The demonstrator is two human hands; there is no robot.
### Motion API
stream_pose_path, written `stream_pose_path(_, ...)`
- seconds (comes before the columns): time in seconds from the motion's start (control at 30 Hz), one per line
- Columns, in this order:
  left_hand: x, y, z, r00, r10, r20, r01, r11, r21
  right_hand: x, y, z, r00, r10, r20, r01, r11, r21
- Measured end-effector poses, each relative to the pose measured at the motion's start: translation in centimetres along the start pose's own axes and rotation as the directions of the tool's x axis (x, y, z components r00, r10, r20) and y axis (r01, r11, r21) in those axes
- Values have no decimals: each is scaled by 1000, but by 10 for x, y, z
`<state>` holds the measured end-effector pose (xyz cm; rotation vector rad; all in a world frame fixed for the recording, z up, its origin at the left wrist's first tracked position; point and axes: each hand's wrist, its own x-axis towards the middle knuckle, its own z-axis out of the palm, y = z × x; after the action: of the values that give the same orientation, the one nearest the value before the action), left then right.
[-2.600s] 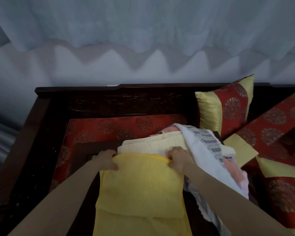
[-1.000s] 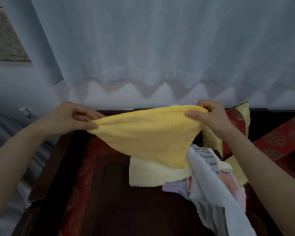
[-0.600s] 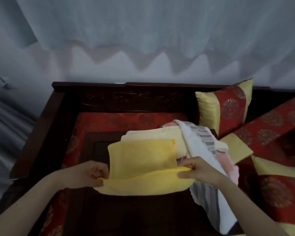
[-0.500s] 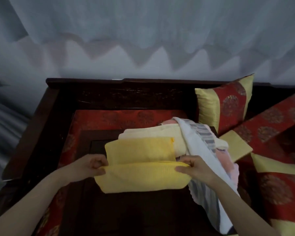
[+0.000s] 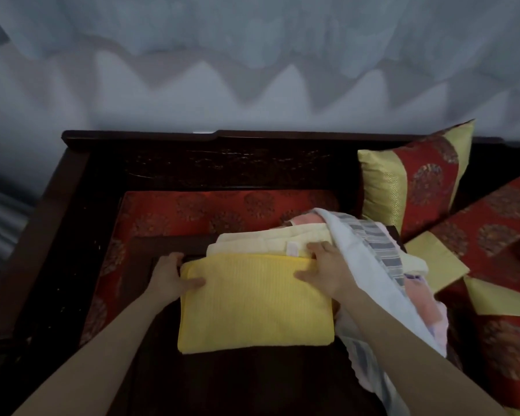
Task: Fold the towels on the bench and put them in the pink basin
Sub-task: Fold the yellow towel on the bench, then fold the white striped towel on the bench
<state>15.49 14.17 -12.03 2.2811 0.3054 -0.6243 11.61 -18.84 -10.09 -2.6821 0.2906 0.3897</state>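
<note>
Down comes the yellow towel (image 5: 254, 304), which was held up in the air a second ago and now lies folded flat on the bench (image 5: 108, 187), both hands at its far corners. Left hand (image 5: 170, 276) and right hand (image 5: 323, 270) each pinch an edge, thumb on top. Folding looks nearly finished; next comes the carry, though no pink basin is in view. Count: one yellow towel, and at least four more in the pile (image 5: 370, 253) beside it.

No legible text, brand, number or sign is present. A small white tag (image 5: 292, 249) is sewn on the cream towel (image 5: 258, 243) at centre; any print on it is too blurred to read.
</note>
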Motion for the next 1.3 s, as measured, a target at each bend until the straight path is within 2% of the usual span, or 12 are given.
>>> stream_pose_path(0.07, 3, 3, -3, 998, 12, 66, -18, 996, 88, 2, -2, 2, 1000, -3, -16, 2, 996, -85)
stream_pose_path(0.13, -3, 9, -8, 991, 69, 116, -78, 994, 76, -4, -3, -1, 995, -69, -71, 66, 997, -45)
stream_pose_path(0.23, -27, 3, -21, 975, 116, 187, -69, 968, -243, -30, -7, -9, 991, -123, -60, 135, 950, 282)
stream_pose_path(0.3, -47, -9, -34, 959, 108, 261, 8, 913, -409, -52, -14, -18, 992, -126, 8, 109, 884, 454)
stream_pose_path(0.4, -75, -30, -56, 923, 135, 361, 56, 880, -472, -80, -24, -31, 960, -168, 226, -9, 784, 621)
stream_pose_path(0.5, -92, -51, -73, 908, 121, 402, 99, 869, -485, -96, -34, -27, 878, -211, 429, -147, 734, 663)
stream_pose_path(0.57, -97, -67, -78, 920, 63, 386, 132, 879, -458, -100, -43, -10, 877, -183, 444, -146, 778, 611)
stream_pose_path(0.73, -96, -110, -66, 961, -95, 260, 147, 971, -188, -101, -61, 66, 964, -66, 258, 7, 974, 225)
stream_pose_path(0.9, -89, -126, -55, 994, -47, 101, 39, 996, 79, -105, -67, 102, 991, -90, 96, 75, 985, 153)
stream_pose_path(1.0, -88, -121, -60, 999, 0, 43, -7, 985, 171, -107, -68, 92, 987, -157, -41, 157, 988, -1)
stream_pose_path(1.2, -80, -52, -59, 962, 247, -116, -216, 950, 226, -112, -31, 24, 958, -113, -262, 141, 986, 92)
stream_pose_path(1.3, -72, 11, -22, 955, 296, -29, -296, 955, -11, -100, 1, -15, 942, -25, -335, 70, 990, 123)
